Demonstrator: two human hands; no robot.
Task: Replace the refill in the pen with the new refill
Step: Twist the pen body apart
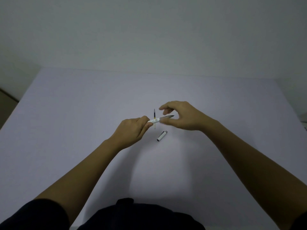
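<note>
Table (pixel 66 130) middle: pen (pixel 156 120), both hands.

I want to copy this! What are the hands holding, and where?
The left hand grips the white pen by its back end. The right hand pinches it with thumb and fingers near the front, just behind the grey tip.

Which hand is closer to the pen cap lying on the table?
Right. The right hand hovers just above and beyond the pen cap; the left hand is farther off to its left.
</note>
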